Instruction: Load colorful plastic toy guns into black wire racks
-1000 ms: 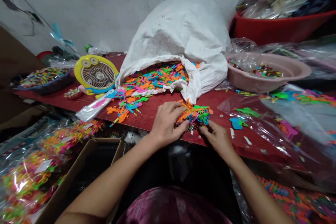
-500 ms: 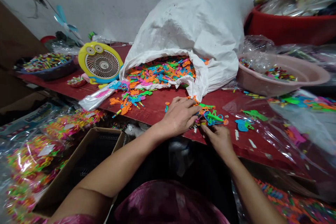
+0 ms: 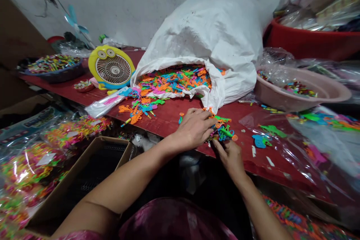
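Both hands are at a small heap of bright plastic toy guns [image 3: 225, 132] near the front edge of the red table. My left hand [image 3: 194, 129] cups the heap's left side, its fingers bent over the pieces and close together. From the right and front, my right hand [image 3: 231, 155] closes on the heap, thumb along the near edge and some fingertips hidden under the toys. Orange, green and blue pieces stick out between the hands. Behind them a big white sack [image 3: 213, 45] lies with its torn mouth full of similar toys.
Loose toys [image 3: 136, 110] and a yellow fan [image 3: 114, 68] stand left of the sack. A pink basin [image 3: 292, 95] of small pieces sits at right, beside clear plastic bags [image 3: 284, 146]. Below the table's left edge are an open carton [image 3: 60, 183] and bagged colourful toys [image 3: 28, 161].
The view has tilted slightly, so things sit a little lower. My hands have drawn slightly closer together around the heap, my right hand shifting a little left.
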The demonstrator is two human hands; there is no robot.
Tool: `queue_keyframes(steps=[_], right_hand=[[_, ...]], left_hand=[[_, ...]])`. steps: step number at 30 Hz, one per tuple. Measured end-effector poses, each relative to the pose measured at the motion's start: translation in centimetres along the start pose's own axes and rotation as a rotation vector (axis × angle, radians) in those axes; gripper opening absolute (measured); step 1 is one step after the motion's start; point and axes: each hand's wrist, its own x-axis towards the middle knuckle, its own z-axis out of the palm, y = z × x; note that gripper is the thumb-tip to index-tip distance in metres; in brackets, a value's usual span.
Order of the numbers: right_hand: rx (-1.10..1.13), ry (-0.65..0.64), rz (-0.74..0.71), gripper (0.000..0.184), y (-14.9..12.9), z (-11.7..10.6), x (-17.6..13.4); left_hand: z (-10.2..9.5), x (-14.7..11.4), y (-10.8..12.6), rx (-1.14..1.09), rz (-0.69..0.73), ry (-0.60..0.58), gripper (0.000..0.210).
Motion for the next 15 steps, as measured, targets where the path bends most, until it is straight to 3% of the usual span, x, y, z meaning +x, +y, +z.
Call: queue_keyframes(steps=[8,12,15], right_hand=[[-0.287,-0.036,-0.044,0.032,0.0,0.2,0.9],[-0.300,-0.070,-0.042,0.027,-0.1,0.7,1.0],[-0.292,-0.097,-0.053,0.026,-0.3,0.8,1.3]], left_hand=[[-1.4,0.2,0.2,-0.011,0.002,-0.063,0.034],[-2.3,2.1,1.0,-0.002,0.065,-0.068,0.048],[-2.0,3.8,1.6,0.001,0.147,-0.106,0.036]])
